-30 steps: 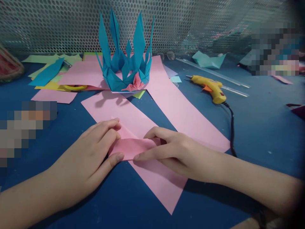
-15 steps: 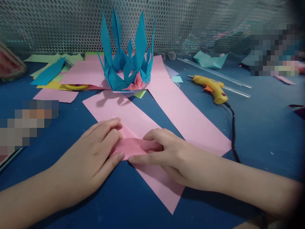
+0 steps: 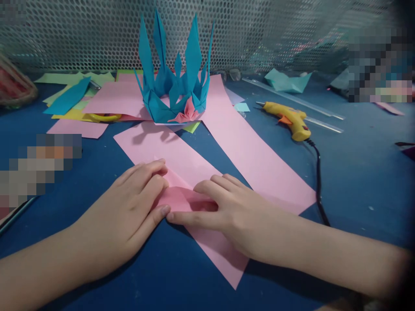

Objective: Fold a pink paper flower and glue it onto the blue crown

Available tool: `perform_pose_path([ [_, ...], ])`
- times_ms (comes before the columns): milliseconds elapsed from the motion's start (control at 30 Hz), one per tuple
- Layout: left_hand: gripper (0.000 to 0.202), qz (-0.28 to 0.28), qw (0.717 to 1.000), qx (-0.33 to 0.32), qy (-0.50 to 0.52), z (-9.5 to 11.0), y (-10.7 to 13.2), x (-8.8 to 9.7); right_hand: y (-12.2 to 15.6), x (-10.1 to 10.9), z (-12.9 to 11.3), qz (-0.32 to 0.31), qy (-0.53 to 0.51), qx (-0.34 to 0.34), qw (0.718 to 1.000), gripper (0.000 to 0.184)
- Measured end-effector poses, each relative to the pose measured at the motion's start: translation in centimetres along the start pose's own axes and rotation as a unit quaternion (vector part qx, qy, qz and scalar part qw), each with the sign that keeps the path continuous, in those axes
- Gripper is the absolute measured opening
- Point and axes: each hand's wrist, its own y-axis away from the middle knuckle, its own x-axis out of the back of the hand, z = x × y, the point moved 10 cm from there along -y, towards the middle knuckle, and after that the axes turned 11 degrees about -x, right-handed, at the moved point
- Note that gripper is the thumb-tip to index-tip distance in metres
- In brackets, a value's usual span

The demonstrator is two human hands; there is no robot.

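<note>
A small piece of folded pink paper [image 3: 177, 196] lies between my hands on top of a longer light pink paper strip [image 3: 168, 144]. My left hand [image 3: 132, 201] grips its left side, thumb at the near edge and fingers curled over the far part. On the right side, my right hand [image 3: 223, 207] holds the paper with the thumb along the near edge and the index finger over the far edge. The two thumb tips almost meet. Part of the folded paper is hidden under the fingers. Beyond stands a blue folded-paper crown [image 3: 165, 110] with a pink paper flower [image 3: 186, 111] on its front.
A yellow glue gun [image 3: 292, 121] lies at the right, its black cord [image 3: 318, 181] running toward me. Clear glue sticks [image 3: 292, 99] lie behind it. Another pink strip [image 3: 256, 151] slants to the right. Coloured paper scraps [image 3: 68, 97] lie at the back left, before a perforated metal panel [image 3: 97, 39].
My right thumb has slid left along the near edge, toward my left thumb. The paper's near flap has shifted slightly. My left hand keeps its hold.
</note>
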Motion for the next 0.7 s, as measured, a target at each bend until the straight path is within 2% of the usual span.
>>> perform_pose_path([
  [167,0.018,0.0,1.0,-0.003,-0.007,0.2,0.1,0.1,0.1,0.6,0.5,0.003,-0.067,-0.01,0.998,0.057],
  [300,0.018,-0.008,1.0,-0.006,-0.001,0.3,0.1,0.0,0.7,1.5,0.9,0.002,-0.083,-0.007,0.996,0.05],
  [467,0.016,-0.016,1.0,-0.009,0.012,0.1,0.0,-0.1,1.1,2.6,1.8,0.013,-0.074,-0.018,0.997,0.046],
  [700,0.017,-0.016,1.0,-0.005,0.011,0.1,0.1,-0.2,1.5,3.5,2.1,-0.001,-0.019,0.013,1.0,0.039],
])
